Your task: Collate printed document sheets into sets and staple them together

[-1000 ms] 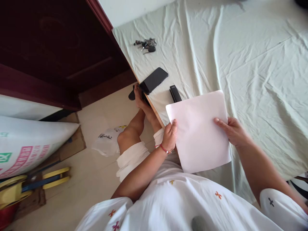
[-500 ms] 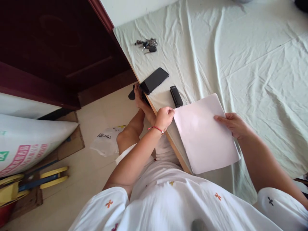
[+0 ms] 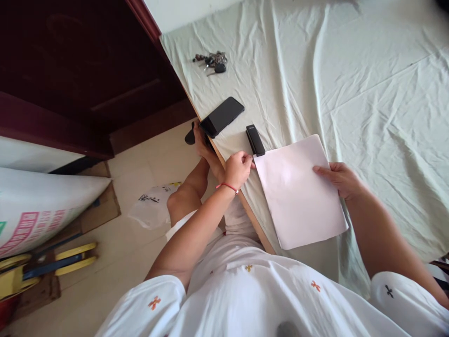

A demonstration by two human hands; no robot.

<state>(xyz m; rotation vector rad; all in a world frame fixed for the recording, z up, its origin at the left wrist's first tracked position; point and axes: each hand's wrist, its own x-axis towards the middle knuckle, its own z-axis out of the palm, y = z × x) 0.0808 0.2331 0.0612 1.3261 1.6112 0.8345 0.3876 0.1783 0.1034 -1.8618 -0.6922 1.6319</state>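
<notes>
A pale stack of paper (image 3: pixel 298 196) lies tilted over the bed-like surface's edge, its sheets' edges slightly offset at the lower right. My right hand (image 3: pixel 343 180) grips its right edge, thumb on top and the other fingers underneath. At the paper's upper left corner sits a black stapler (image 3: pixel 255 140), its near end overlapping that corner. My left hand (image 3: pixel 239 169), with a red cord bracelet at the wrist, is closed beside this corner. Its fingertips are curled close to the paper's left edge; whether they pinch anything is hidden.
A black phone (image 3: pixel 222 116) lies near the surface's edge, and a bunch of keys (image 3: pixel 214 62) farther up. Wrinkled light green cloth (image 3: pixel 368 103) covers the surface. On the floor are a plastic bag (image 3: pixel 152 206), a large white sack (image 3: pixel 45 206) and a yellow-blue object (image 3: pixel 59 267).
The paper's corner has come under the stapler's near end. My left fingers have slipped slightly down and off the corner. My right hand keeps its hold.
</notes>
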